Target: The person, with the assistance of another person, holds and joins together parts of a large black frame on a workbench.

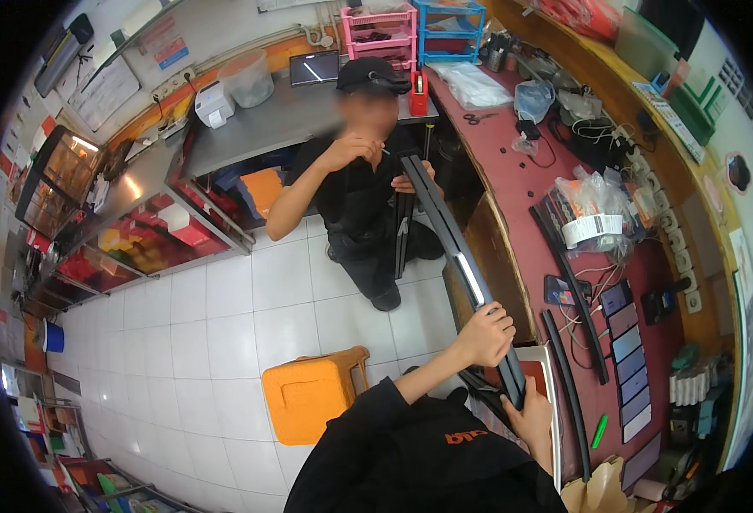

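A long dark grey bar [441, 218], like a grooved rail, slants from the other person [342, 179] at the far side down to me. My left hand [483, 337] is closed around it near its close end. Just below, my right hand [534, 429] grips the bar's near end with the thumb along its side. The other person, in black clothes and a cap, crouches and steadies the far end with one hand. Their other hand is raised with a thin small item in its fingers. A second dark leg-like piece [402, 235] hangs under the far end.
On the red bench [500, 179] right of me lie black strips [570, 295], a row of phones [629, 344], a green marker [600, 432], scissors [479, 119] and a plastic-wrapped bundle [592, 218]. An orange stool [308, 400] stands on the tiled floor. A metal counter [257, 128] lies beyond.
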Motion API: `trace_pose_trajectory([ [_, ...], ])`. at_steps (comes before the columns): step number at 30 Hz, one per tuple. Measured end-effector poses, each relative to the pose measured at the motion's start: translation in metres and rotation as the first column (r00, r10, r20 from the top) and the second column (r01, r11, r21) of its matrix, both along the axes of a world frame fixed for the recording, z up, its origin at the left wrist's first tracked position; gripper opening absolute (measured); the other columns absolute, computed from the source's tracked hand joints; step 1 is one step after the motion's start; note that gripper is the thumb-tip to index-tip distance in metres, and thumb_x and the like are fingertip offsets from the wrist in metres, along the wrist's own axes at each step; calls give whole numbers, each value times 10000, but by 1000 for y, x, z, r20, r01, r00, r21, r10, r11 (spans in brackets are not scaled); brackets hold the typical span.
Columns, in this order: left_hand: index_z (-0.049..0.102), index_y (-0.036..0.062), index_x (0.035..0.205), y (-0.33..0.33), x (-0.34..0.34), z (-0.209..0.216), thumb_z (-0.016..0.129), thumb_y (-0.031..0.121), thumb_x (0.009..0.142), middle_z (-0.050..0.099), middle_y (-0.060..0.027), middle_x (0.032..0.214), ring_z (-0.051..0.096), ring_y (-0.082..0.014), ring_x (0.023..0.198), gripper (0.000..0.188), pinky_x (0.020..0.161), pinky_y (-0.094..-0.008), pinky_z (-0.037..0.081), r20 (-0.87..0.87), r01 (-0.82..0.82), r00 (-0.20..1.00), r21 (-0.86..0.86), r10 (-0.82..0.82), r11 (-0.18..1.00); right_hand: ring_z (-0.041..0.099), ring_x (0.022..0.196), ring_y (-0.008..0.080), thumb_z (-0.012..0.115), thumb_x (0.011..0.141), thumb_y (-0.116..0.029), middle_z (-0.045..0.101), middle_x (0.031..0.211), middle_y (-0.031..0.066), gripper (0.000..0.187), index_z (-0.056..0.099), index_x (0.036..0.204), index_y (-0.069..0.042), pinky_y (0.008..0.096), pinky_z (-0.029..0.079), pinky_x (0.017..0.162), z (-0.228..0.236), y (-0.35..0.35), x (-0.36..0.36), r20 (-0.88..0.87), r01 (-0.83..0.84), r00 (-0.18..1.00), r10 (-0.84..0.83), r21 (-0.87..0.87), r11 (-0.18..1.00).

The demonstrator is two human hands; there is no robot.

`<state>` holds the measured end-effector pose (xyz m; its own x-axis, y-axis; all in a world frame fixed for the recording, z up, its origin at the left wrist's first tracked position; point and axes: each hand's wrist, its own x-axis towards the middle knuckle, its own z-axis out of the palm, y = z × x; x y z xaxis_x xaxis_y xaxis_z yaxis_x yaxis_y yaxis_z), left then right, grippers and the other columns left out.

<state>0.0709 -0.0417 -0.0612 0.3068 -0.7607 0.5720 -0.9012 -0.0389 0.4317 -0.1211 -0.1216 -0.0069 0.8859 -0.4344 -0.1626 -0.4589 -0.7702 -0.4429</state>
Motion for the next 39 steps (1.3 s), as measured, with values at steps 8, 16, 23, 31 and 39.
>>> trace_pose_trajectory([
  [8, 611, 51, 694, -4, 0, -1, 598, 185, 708, 574, -79, 749, 550, -245, 844, 136, 946, -396, 384, 6, 5, 1000, -39, -5, 999, 611, 617, 412, 675, 777, -339, 605, 658, 217, 462, 474, 1068, -41, 479, 466, 543, 4, 1, 0, -1, -8, 1000, 8, -43, 999],
  [16, 612, 59, 724, -2, 6, -1, 585, 193, 704, 577, -77, 773, 561, -247, 844, 138, 920, -398, 397, 25, 23, 999, -32, -22, 999, 638, 686, 381, 636, 800, -409, 640, 791, 218, 591, 444, 1240, -64, 459, 498, 595, 10, -1, 6, -133, -18, 991, 18, -3, 1000],
  [23, 602, 73, 726, -7, 7, 8, 571, 176, 672, 577, -72, 778, 554, -261, 804, 121, 870, -422, 405, 20, 37, 999, 8, -38, 999, 642, 865, 326, 619, 827, -415, 624, 982, 221, 519, 518, 1197, -65, 410, 501, 727, -3, -20, -14, 134, -7, 991, -17, 171, 985],
  [31, 587, 64, 714, -2, 8, 10, 547, 200, 692, 564, -70, 769, 546, -252, 804, 143, 867, -423, 400, 45, 65, 997, 65, -68, 996, 541, 1114, 328, 736, 698, -287, 577, 1178, 169, 669, 470, 1280, -91, 387, 426, 946, -51, -72, -127, -277, 272, 941, -196, 271, 923],
  [39, 578, 62, 709, -9, 13, 9, 494, 160, 732, 556, -85, 755, 533, -263, 795, 132, 884, -420, 381, 86, 49, 995, 89, -57, 995, 641, 735, 375, 606, 718, -100, 654, 743, 172, 314, 607, 1032, -99, 472, 510, 658, -101, -16, -165, -320, 429, 842, -434, -89, 899],
])
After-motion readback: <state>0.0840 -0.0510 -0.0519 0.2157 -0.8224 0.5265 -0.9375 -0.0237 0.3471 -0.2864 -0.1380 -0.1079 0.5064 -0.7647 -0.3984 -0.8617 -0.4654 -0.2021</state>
